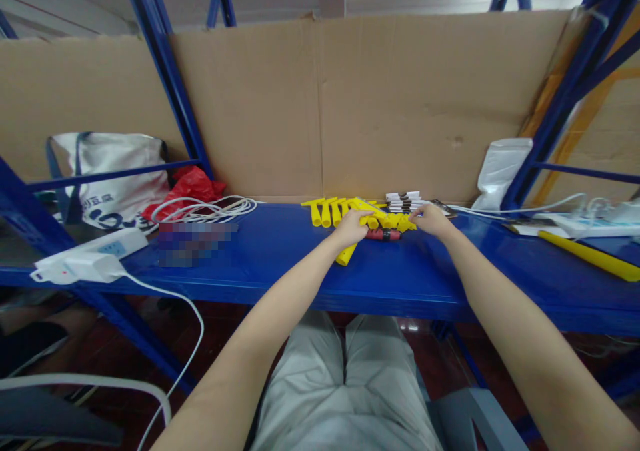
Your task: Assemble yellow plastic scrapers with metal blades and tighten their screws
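My left hand is closed around a yellow T-shaped plastic handle, whose round tube end points toward me. My right hand has its fingertips pinched at the right end of a cluster of small yellow plastic pieces; what it grips is too small to make out. Between the hands, a dark red cylinder with a black band lies in front of the cluster. More yellow T-shaped handles stand in a row left of my left hand. Behind my right hand is a stack of white-and-black packets.
The blue shelf has a cardboard back panel. At left are a white bag, a red plastic bag, coiled white cable and a power strip. A yellow strip and a white pouch are at right.
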